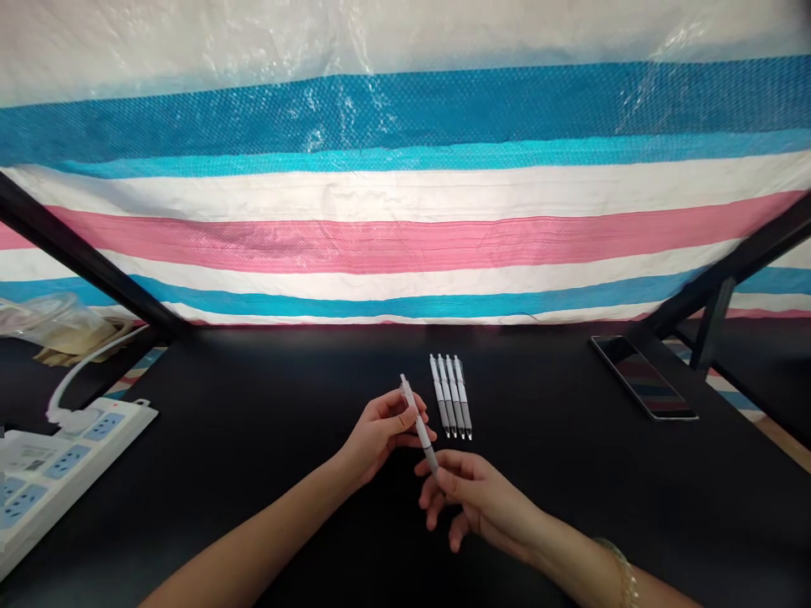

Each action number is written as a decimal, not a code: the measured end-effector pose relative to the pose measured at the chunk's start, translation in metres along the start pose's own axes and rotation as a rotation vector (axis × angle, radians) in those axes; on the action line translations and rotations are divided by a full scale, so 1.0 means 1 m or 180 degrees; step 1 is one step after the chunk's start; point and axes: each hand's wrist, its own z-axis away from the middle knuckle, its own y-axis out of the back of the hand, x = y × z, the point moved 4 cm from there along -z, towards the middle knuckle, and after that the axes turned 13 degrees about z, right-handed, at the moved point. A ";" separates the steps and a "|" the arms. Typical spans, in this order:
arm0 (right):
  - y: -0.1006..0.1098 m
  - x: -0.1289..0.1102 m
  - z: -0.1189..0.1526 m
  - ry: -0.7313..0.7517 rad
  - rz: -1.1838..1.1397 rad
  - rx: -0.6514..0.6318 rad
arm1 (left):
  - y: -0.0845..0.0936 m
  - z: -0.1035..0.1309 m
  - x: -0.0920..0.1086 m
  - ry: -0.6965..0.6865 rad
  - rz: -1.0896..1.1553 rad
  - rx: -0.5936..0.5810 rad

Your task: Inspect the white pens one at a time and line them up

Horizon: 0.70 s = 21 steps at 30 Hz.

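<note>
A white pen (pixel 416 415) with a grey grip is held slantwise between my two hands, its clicker end pointing up and away. My left hand (pixel 388 431) is closed around the upper barrel, thumb on top. Lower down, my right hand (pixel 472 490) pinches the grip end between thumb and index finger, its other fingers loosely curled; the tip is hidden there. Just beyond, several matching white pens (pixel 450 395) lie side by side in a row on the black table (pixel 304 380), tips toward me.
A dark phone (pixel 643 377) lies at the right. On the left is a white power strip (pixel 69 464) with a plugged-in white cable (pixel 82 367). Black frame bars (pixel 89 253) slope along both sides. A striped plastic sheet (pixel 405 194) hangs behind the table.
</note>
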 end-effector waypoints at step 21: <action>-0.001 -0.009 0.002 -0.0090 -0.0399 -0.0284 | -0.001 -0.001 0.010 -0.0423 -0.0893 -0.0089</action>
